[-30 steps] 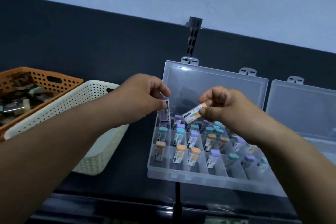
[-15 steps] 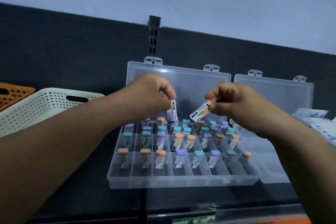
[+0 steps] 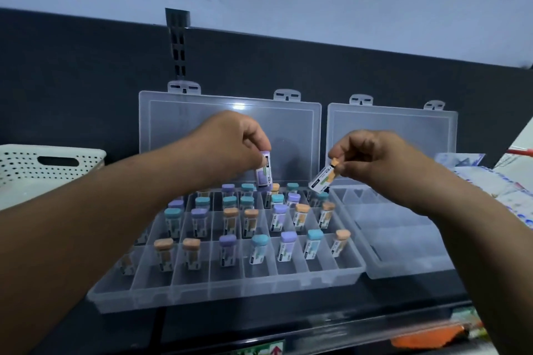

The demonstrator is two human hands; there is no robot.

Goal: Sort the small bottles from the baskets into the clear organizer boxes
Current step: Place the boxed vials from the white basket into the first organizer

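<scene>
Up front, the left hand [image 3: 230,147] is curled, thumb and fingertips pinching the top of a purple-labelled bottle [image 3: 264,172], which hangs upright just under the fingertips. Below that bottle lie the back rows of the filled organizer box [image 3: 230,292], where capped bottles [image 3: 284,246] with teal, purple and orange tops stand one to a compartment; the held bottle's base is near the caps of the rear row, though whether it touches them cannot be told. Across from it, well apart, the right hand [image 3: 372,158] is likewise curled, pinching the orange cap end of an orange-capped bottle [image 3: 323,180]. This one tilts, its base pointing down and toward the left hand, over the back right corner of the filled box. Under the right wrist sits the second organizer box [image 3: 403,242]. Beyond both hands the two clear lids [image 3: 202,124] stand open against the dark panel. Outside the left forearm is a white basket [image 3: 34,179].
</scene>
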